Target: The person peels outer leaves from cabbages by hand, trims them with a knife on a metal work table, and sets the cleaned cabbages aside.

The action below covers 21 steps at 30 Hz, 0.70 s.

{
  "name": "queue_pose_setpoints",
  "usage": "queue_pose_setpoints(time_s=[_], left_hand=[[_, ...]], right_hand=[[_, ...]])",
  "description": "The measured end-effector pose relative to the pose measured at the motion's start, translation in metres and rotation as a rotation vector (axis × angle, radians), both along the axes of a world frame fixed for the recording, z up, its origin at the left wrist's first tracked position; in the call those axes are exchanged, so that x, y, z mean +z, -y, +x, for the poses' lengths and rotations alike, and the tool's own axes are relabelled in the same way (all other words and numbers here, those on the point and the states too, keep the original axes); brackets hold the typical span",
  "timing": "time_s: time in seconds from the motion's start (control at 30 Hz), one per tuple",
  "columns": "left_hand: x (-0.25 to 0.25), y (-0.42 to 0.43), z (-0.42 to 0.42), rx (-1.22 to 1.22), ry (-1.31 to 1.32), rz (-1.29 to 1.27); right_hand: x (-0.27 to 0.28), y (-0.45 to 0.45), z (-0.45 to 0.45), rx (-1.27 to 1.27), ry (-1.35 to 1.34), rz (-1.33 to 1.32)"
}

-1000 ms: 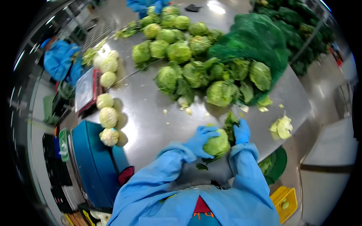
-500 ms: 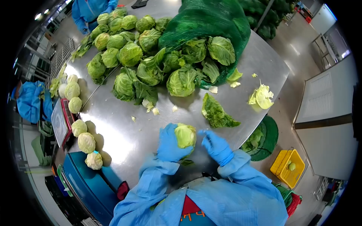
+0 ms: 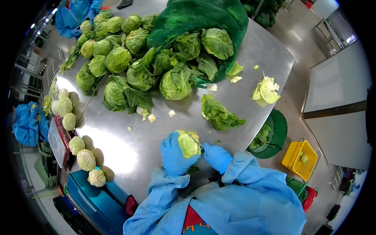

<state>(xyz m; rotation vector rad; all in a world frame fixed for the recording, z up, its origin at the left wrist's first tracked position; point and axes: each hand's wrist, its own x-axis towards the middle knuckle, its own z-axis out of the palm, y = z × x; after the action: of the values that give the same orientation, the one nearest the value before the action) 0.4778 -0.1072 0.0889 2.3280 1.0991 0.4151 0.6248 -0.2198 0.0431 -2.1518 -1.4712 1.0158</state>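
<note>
My left hand (image 3: 174,154), in a blue glove, is wrapped round a pale green cabbage (image 3: 188,144) just above the near part of the steel table (image 3: 145,135). At the cabbage's right side, my right hand (image 3: 216,157) is closed, its fingertips touching or almost touching the head. What those fingers hold, if anything, is hidden. A loose outer cabbage leaf (image 3: 219,113) lies beyond my right hand. Small white stem pieces (image 3: 152,118) are scattered past my left hand.
Untrimmed cabbages (image 3: 119,58) spill from a green mesh sack (image 3: 196,17). Trimmed heads (image 3: 86,159) line the left, near a scale (image 3: 58,141) and teal bin (image 3: 92,196). A green basket (image 3: 280,135) and yellow crate (image 3: 291,156) stand right. Co-workers (image 3: 74,17) are at the far left.
My right hand has moved left to the cabbage, from a small gap beside it. The cabbage has tilted slightly in my left hand. The whole view has shifted a little.
</note>
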Motion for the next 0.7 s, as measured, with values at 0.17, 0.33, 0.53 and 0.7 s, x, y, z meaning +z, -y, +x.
queue_pose_setpoints(time_s=[0.17,0.33,0.53,0.7], left_hand=[[-0.002,0.005,0.004,-0.022,-0.036,0.055],[-0.007,0.009,-0.015,-0.026,0.110,0.125],[-0.036,-0.004,-0.085,0.183,0.693,-0.562],[-0.029,-0.003,-0.084,0.256,0.566,-0.587]], right_hand=[[-0.010,-0.030,0.003,0.041,0.043,-0.134],[-0.041,-0.038,0.020,-0.082,-0.193,-0.064],[0.024,-0.027,0.013,-0.439,-0.702,0.058],[0.033,-0.031,-0.039,-0.048,-0.358,0.223]])
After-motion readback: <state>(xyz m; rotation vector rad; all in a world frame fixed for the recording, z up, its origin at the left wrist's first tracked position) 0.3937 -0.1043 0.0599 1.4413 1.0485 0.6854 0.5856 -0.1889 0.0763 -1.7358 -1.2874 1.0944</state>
